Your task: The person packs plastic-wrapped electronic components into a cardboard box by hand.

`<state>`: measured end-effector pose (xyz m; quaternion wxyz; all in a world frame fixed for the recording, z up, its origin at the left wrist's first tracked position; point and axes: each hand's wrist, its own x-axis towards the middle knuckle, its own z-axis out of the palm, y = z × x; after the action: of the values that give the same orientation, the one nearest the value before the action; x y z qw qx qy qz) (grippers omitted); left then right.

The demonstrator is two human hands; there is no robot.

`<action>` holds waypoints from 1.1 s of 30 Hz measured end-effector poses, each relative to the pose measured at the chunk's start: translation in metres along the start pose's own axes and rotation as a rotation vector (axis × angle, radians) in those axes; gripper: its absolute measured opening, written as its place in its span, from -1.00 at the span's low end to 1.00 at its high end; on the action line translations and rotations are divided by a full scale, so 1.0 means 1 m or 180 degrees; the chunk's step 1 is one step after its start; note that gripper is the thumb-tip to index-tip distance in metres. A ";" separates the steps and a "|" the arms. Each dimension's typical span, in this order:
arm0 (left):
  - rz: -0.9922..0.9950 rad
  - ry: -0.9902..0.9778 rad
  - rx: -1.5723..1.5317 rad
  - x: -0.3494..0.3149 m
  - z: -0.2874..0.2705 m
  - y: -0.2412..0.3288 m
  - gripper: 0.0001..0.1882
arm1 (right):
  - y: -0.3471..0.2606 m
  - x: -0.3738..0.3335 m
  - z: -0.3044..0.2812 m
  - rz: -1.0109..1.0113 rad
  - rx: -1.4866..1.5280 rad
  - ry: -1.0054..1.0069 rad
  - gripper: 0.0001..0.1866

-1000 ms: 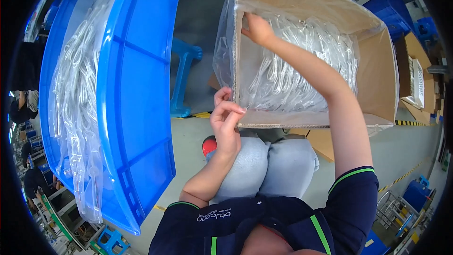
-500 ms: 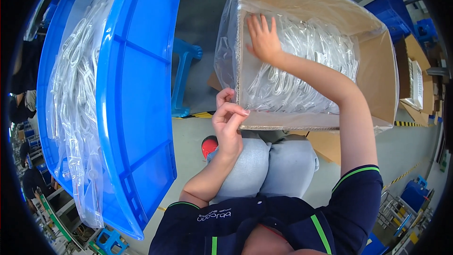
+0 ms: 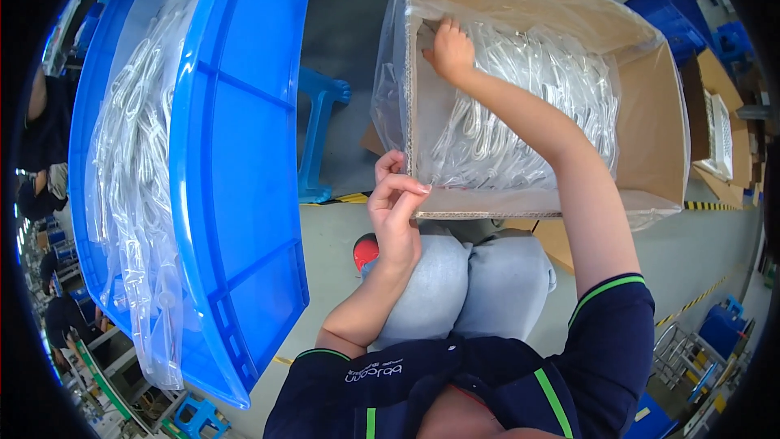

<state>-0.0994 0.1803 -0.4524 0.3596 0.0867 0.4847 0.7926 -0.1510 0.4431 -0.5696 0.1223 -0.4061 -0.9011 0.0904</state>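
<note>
An open cardboard box (image 3: 650,106) with a clear plastic liner stands in front of me. Bagged bundles of white cables (image 3: 528,106) lie in a row inside it. My left hand (image 3: 396,207) pinches the box's near left corner, fingers on both sides of the wall. Deep in the box, at its far left, my right hand (image 3: 452,50) has its fingers curled together beside the end of the row. Whatever those fingers hold, if anything, is hidden.
At the left is a large blue bin (image 3: 252,138) with more bagged white cables (image 3: 134,138) in it. A blue stool (image 3: 318,130) stands between bin and box. Further cartons (image 3: 719,130) are at the right. Several people are in the far left background.
My right hand has gone from spread fingers to curled ones, staying at the far left of the box. The left hand has kept its place on the corner.
</note>
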 end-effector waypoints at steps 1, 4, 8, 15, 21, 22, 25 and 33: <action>0.0052 -0.0025 -0.0007 0.002 0.000 0.001 -0.84 | 0.004 0.012 0.004 0.0026 -0.0164 0.0186 -0.55; 0.0066 -0.0035 -0.0019 0.003 -0.003 0.001 -0.84 | 0.005 0.010 0.024 -0.0521 -0.0627 0.0245 -0.60; -0.0056 -0.0048 -0.0030 0.002 -0.005 0.004 -0.85 | 0.024 0.007 0.039 -0.1845 -0.1345 0.0535 -0.75; -0.0095 -0.0123 -0.0107 0.003 -0.001 0.001 -0.85 | 0.026 0.002 0.031 -0.1137 -0.2074 -0.0356 -0.65; -0.0044 -0.0090 -0.0014 0.002 -0.008 0.006 -0.86 | -0.003 -0.108 -0.033 -0.1109 -0.1241 -0.1154 -0.22; 0.0000 -0.0079 0.0000 0.002 -0.006 0.005 -0.86 | 0.005 -0.115 -0.033 -0.1112 -0.1180 -0.1886 -0.20; -0.0116 -0.0069 -0.0175 0.001 -0.002 0.005 -0.85 | 0.011 -0.104 -0.030 -0.1174 -0.1398 -0.1950 -0.21; -0.0130 -0.0047 -0.0168 -0.001 -0.002 0.005 -0.84 | 0.009 -0.117 -0.014 -0.1765 -0.0923 -0.1012 -0.35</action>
<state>-0.1024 0.1767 -0.4488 0.3813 0.0731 0.4627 0.7970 -0.0658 0.3616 -0.5762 -0.0586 -0.1399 -0.9883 -0.0131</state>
